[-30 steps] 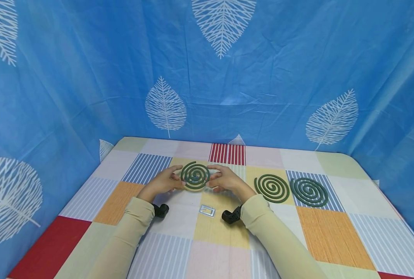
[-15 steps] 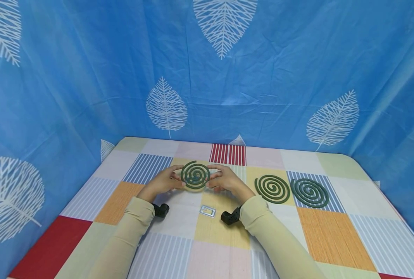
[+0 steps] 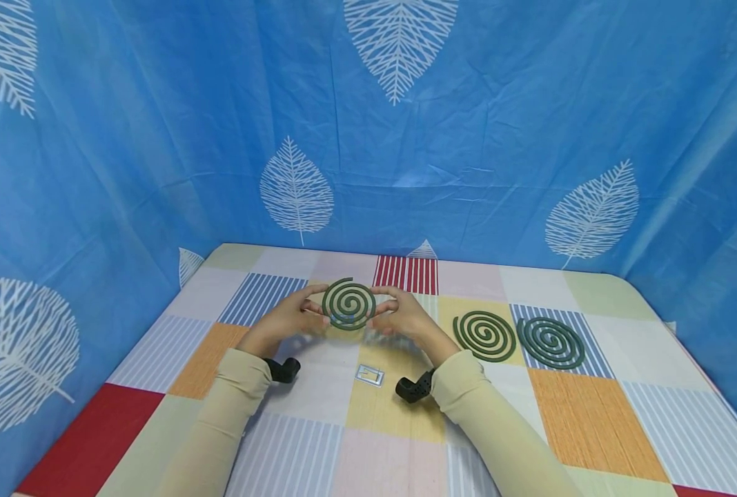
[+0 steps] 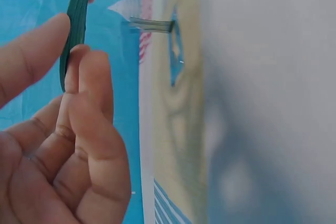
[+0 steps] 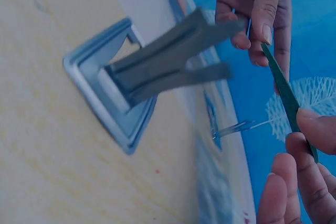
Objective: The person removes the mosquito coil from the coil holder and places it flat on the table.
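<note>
A green mosquito coil (image 3: 349,304) is held by its two sides between my hands, above the table. My left hand (image 3: 286,319) pinches its left edge between thumb and fingers, and my right hand (image 3: 408,316) pinches the right edge. Edge-on in the left wrist view, the coil (image 4: 77,22) is apart from a metal coil stand (image 4: 176,51) standing below it with its prong up. That same stand (image 5: 214,121) shows small in the right wrist view. Nearer to me lies a second metal stand (image 3: 370,375), whose forked prong rises in the right wrist view.
Two more green coils, a left one (image 3: 484,336) and a right one (image 3: 551,343), lie flat on the table to the right of my right hand. A patchwork cloth (image 3: 393,462) covers the table. Blue curtain (image 3: 493,138) hangs behind and at both sides.
Both hands have lifted the coil a little higher, away from the stand below it. The other coils and the nearer stand have stayed put.
</note>
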A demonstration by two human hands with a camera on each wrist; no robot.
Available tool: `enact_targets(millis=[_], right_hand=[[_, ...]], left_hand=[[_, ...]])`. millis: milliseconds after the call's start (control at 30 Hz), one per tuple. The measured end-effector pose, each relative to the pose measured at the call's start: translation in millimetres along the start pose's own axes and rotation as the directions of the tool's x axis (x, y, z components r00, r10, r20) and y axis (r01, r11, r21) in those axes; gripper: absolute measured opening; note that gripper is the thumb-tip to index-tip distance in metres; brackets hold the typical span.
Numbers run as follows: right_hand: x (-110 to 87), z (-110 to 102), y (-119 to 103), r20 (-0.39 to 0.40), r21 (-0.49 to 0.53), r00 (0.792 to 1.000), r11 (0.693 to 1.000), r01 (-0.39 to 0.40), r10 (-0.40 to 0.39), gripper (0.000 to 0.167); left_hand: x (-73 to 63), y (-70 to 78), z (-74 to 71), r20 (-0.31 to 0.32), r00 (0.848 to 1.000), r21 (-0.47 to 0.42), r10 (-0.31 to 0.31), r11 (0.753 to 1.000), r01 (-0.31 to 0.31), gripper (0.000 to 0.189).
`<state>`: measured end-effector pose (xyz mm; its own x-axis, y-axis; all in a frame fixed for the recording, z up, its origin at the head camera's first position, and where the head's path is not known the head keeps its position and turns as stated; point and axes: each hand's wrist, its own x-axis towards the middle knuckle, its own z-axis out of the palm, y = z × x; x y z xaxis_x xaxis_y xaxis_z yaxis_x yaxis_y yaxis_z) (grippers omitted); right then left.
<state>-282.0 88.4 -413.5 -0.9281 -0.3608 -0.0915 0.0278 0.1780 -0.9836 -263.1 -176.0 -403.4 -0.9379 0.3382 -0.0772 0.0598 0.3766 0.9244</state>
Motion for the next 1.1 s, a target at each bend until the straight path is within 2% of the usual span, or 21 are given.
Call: enact_targets(millis=[100,300,633,867,1100], right_hand=[[-3.4,-1,-3,0.004,0.012,1.000,1.000,0.026,-0.026,0.075],[-9.8,-4,-4,0.048,0.035,0.996,0.996,0.080,-0.082,0.079],[-20.9,-14,-2,0.139,0.115,0.971,0.977,0.181,-0.196,0.084],[-28.2,-25,-3,0.193,0.104,0.953,0.971,0.216,-0.233,0.089],[-38.1,-35,-4,0.203,0.058,0.945,0.966,0.250,-0.257,0.088]], left_hand=[[-0.3,1.1,-3.5,0.013,1.000,-0.016,0.003,1.000,-0.003,0.076],[-2.5,3.6,-10.3,0.066,0.996,-0.027,0.058,0.998,-0.057,0.076],[-7.9,14.3,-12.3,0.126,0.989,-0.074,0.075,0.995,-0.066,0.076],[-12.5,23.6,-9.5,0.174,0.978,-0.090,0.118,0.991,-0.104,0.074],[-18.5,37.6,-2.2,0.188,0.967,-0.083,0.170,0.984,-0.157,0.072]])
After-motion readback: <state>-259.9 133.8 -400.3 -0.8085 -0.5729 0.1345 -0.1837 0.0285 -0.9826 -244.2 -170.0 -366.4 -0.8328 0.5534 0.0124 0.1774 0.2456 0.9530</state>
